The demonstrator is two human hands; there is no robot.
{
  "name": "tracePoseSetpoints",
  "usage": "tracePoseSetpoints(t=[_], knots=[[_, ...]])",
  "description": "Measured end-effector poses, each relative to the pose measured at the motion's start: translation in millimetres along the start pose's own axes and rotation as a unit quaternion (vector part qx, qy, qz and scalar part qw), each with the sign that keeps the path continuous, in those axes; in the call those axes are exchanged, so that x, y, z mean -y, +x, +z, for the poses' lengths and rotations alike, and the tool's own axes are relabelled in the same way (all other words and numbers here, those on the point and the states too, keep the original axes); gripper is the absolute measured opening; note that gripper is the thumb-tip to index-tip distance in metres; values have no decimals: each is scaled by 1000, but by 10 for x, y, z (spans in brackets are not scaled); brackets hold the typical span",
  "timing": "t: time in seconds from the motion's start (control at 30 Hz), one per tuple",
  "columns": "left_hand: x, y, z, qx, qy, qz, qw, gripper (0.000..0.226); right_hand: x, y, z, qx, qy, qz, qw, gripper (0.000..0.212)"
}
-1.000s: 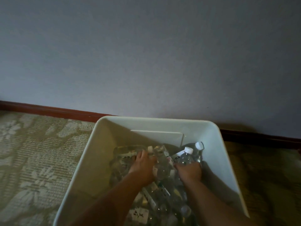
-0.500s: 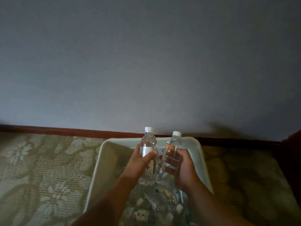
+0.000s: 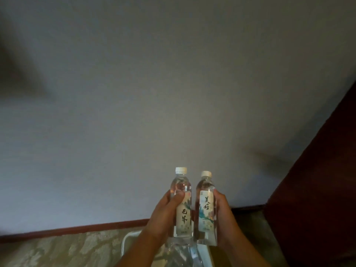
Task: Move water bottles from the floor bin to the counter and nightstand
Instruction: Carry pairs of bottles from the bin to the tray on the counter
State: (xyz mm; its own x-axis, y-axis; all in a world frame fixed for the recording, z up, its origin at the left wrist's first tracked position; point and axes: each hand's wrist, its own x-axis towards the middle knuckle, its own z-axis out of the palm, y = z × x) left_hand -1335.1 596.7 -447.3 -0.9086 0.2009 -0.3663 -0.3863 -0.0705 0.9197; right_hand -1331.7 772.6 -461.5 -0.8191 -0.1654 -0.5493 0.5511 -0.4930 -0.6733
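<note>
1. Head view, hands: left hand (image 3: pixel 165 214) is wrapping its fingers and thumb around a clear plastic water bottle with a white cap and a pale illustrated label (image 3: pixel 182 203); right hand (image 3: pixel 223 218) is grasping a second clear, white-capped, labelled bottle (image 3: pixel 206 209) the same way. Neither hand is released or clenched on nothing.

2. Head view, position of the bottles: both are standing upright, side by side and just about touching, raised in front of a plain grey wall (image 3: pixel 173 83). They are hanging clear above the white plastic floor bin (image 3: pixel 128 241), of which only a rim corner is showing at the bottom edge.

3. Head view, bin contents: more clear bottles (image 3: pixel 183 253) are lying inside, blurred and partly hidden by the forearms; their number cannot be told.

4. Head view, surroundings: patterned beige carpet (image 3: pixel 57 249) is running to a dark red-brown skirting board (image 3: pixel 77 229); a dark reddish wooden panel (image 3: pixel 317 180) is rising on the right. Neither counter nor nightstand is appearing in view.

5. Step in hand, as judged: lifting out is done and carrying is beginning.

6. Next move, as judged: it is calling for turning toward a surface not yet in sight, keeping both bottles upright and firmly held, then standing each down.
</note>
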Motion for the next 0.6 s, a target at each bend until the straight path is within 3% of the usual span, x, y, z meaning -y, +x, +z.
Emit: tracePoseSetpoints(t=[0.2,0.33,0.6], knots=[[-1056,-346,585,36,-14,44,998,57,830,-779,181,-1,66,-87,994,62],[-1538,-480,1107,64,-5,76,995,65,1366,-1216,60,-62,9,-184,981,71],[-2412,-590,2530,167,4,139,976,60,2616,-2231,-473,-80,-33,-321,943,69]])
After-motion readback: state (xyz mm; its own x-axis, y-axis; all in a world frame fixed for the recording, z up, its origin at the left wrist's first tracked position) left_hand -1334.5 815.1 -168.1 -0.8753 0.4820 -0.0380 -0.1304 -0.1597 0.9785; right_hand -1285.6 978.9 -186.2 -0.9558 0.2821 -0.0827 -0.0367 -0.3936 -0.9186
